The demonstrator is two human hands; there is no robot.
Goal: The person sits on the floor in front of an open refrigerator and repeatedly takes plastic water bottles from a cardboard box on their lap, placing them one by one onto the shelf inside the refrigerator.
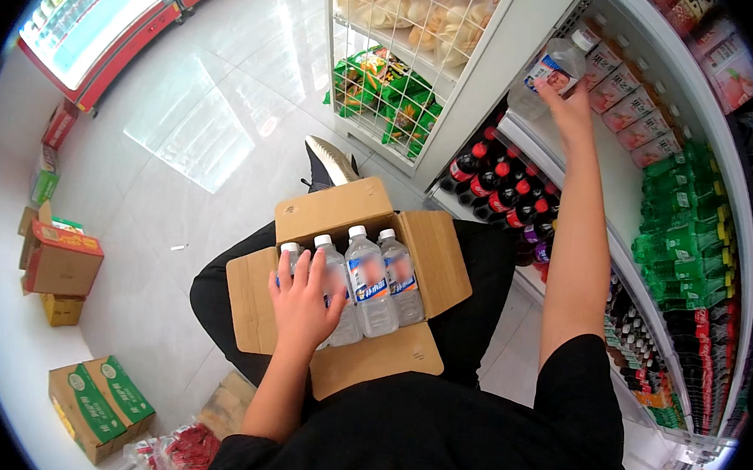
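Note:
My right hand (pixel 570 111) grips a clear plastic bottle (pixel 548 73) with a white cap and a blue label, at the end of a white shelf (pixel 612 143) at the upper right. Pink-labelled drink bottles (pixel 627 112) stand beside it. An open cardboard box (pixel 336 207) rests on my lap with its flaps spread. Several similar clear bottles (pixel 372 290) are inside, caps towards the far side. My left hand (pixel 306 299) lies over the bottles on the left of the box, fingers apart; whether it grips one cannot be told.
Cola bottles (pixel 500 194) fill the lower shelf, and green bottles (pixel 684 237) stand farther right. A white wire rack (pixel 388 65) holds bagged snacks. Cardboard boxes (pixel 99 405) line the left wall (pixel 13 275). A red-framed cooler (pixel 124 53) stands at the upper left.

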